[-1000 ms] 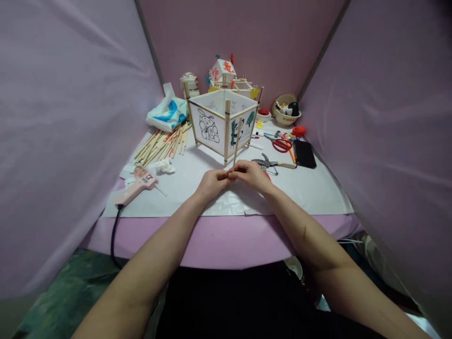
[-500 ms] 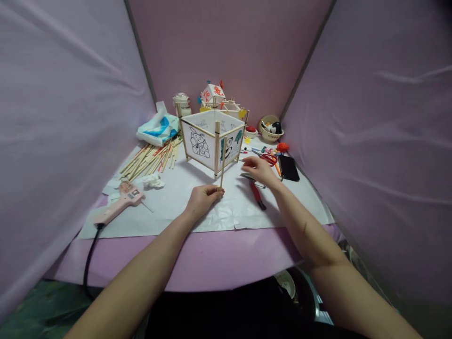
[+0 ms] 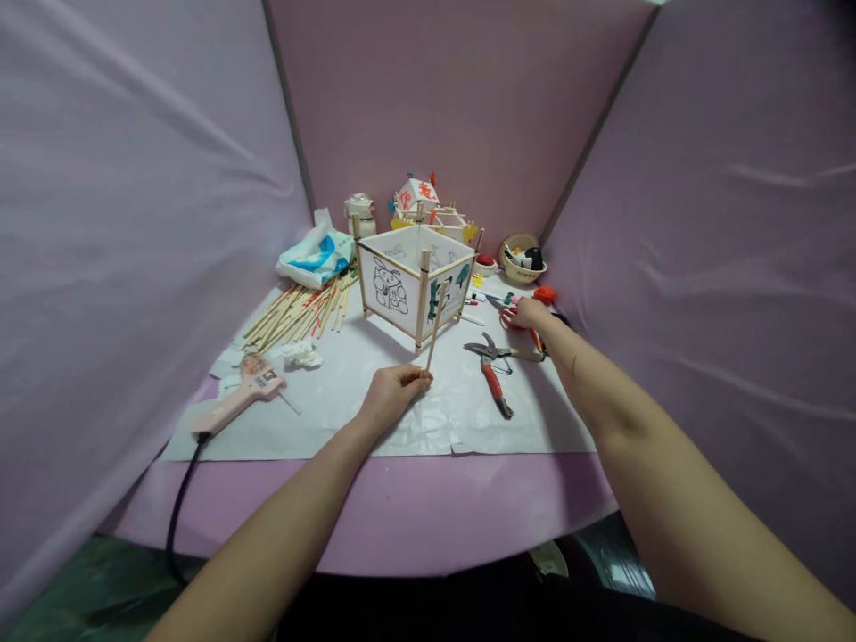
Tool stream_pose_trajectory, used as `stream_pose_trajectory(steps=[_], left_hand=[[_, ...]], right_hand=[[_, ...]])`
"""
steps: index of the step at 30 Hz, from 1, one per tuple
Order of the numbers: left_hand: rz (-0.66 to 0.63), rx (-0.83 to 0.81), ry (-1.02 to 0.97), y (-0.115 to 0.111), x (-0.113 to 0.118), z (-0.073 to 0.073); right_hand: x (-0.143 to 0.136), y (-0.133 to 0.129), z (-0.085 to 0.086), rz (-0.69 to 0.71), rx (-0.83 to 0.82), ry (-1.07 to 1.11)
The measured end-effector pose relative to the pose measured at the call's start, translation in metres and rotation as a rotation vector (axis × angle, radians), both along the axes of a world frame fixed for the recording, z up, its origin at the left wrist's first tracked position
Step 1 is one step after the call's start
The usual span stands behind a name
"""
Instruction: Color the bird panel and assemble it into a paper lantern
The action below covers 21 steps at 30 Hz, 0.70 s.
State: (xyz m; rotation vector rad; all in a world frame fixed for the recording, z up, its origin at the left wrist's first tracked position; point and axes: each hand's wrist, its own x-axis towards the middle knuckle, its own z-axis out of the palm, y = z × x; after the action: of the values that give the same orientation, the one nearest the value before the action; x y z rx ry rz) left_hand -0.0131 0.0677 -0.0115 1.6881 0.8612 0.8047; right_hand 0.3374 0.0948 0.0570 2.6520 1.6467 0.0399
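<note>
My left hand [image 3: 396, 397] pinches the lower end of a thin wooden stick [image 3: 437, 332], which stands tilted in front of a lantern frame. That lantern [image 3: 390, 290] has wooden posts and white panels with a rabbit and a panda drawn on them. At the right, my right hand [image 3: 532, 314] reaches down over the red-handled scissors [image 3: 506, 318]. Its fingertips are at the scissor handles and partly hidden, so a grip cannot be made out. Pruning shears [image 3: 493, 379] with a red handle lie spread between my hands.
At the left lie a pink glue gun [image 3: 237, 392] with a black cord, crumpled tissue [image 3: 303, 355] and a bundle of sticks [image 3: 294, 314]. Behind are a tissue pack [image 3: 314, 257], a jar [image 3: 361, 214], another lantern [image 3: 415, 194] and a bowl [image 3: 522, 267]. Fabric walls enclose the table.
My right hand has moved right and away from me, from above the pruning shears to the scissors. The left hand still holds the stick, now leaning more to the right. The view has shifted slightly.
</note>
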Motion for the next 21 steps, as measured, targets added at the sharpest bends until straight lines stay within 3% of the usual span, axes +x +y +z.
stream_pose_trajectory(steps=[3,7,13,17,21], left_hand=[[-0.006,0.014,-0.003,0.000,0.000,-0.001],[-0.006,0.015,-0.018,0.000,0.000,-0.002],[-0.009,0.016,-0.045,-0.001,0.002,-0.004],[-0.017,0.031,-0.058,-0.002,0.002,-0.004],[-0.019,0.036,-0.063,-0.003,0.003,-0.003]], right_hand=[[0.003,-0.018,0.010,-0.036,-0.078,0.000],[-0.011,-0.067,0.016,-0.019,-0.070,0.000],[-0.076,-0.143,0.008,0.349,0.122,0.314],[-0.108,-0.159,0.000,0.566,0.131,0.224],[-0.125,-0.158,-0.001,0.530,0.125,0.138]])
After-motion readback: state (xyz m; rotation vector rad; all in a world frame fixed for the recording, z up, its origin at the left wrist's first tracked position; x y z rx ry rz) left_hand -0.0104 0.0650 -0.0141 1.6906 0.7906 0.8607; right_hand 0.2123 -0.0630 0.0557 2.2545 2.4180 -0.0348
